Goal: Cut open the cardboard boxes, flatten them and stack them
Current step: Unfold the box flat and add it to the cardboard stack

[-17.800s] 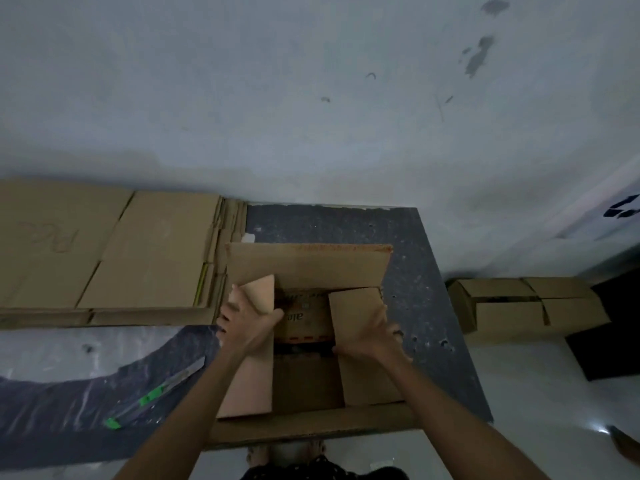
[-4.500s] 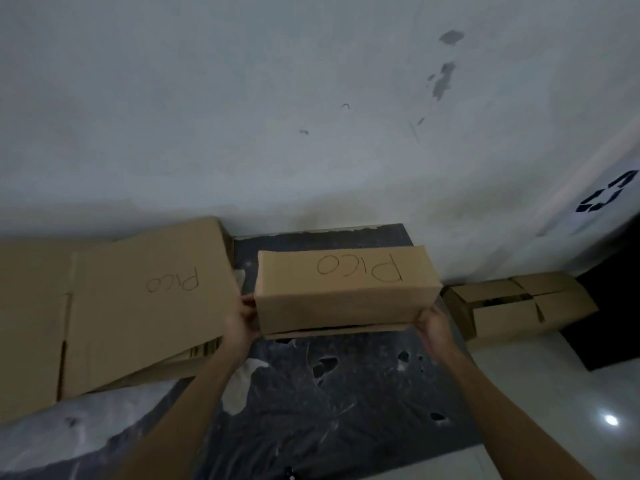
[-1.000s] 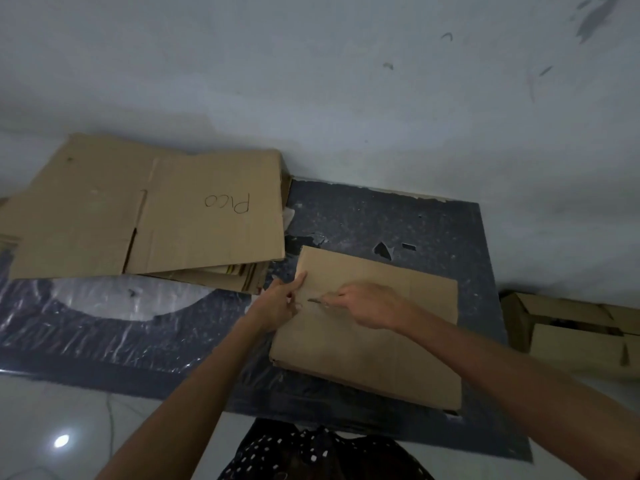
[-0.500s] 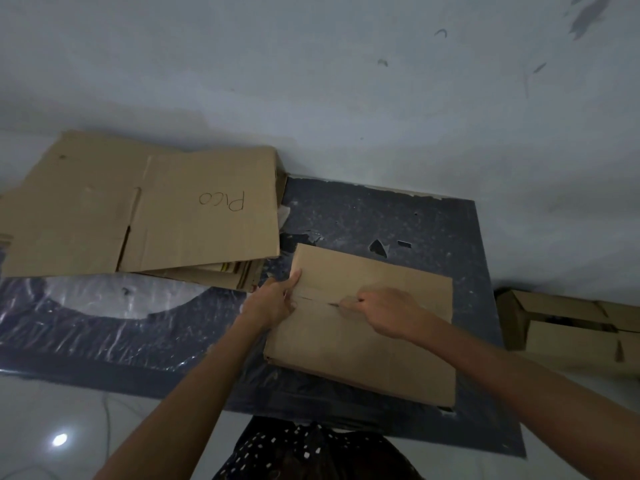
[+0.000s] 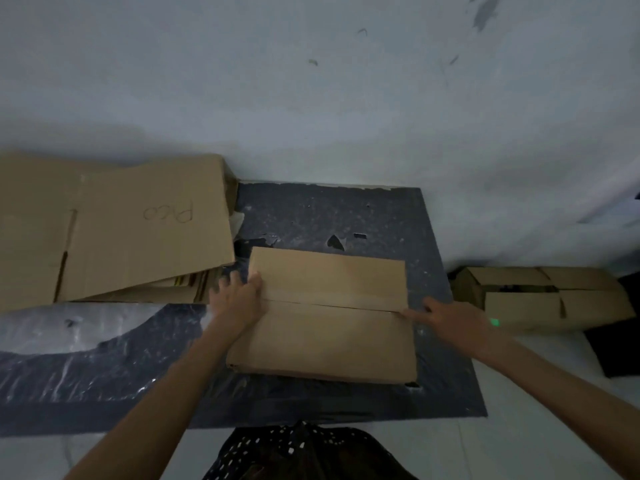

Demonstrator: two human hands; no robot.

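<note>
A closed brown cardboard box [image 5: 325,337] lies on the dark mat [image 5: 346,216] in front of me. A slit runs along its top seam from the left end to the right end. My left hand [image 5: 237,299] holds the box's left end, thumb on top and fingers on the side. My right hand [image 5: 450,323] is at the right end of the seam and grips a utility knife [image 5: 495,322]. Only the knife's green tail shows behind the hand; its blade end is hard to make out. A stack of flattened cardboard [image 5: 121,237], its top sheet marked "Pico", lies at the left.
Two or three unflattened cardboard boxes [image 5: 540,296] sit on the pale floor to the right of the mat. A white wall [image 5: 311,98] rises right behind the mat. Crumpled clear plastic [image 5: 69,334] covers the mat's left part.
My right hand has drawn the knife along the seam from the box's left part to its right end, leaving a slit. The left hand stays at the left end.
</note>
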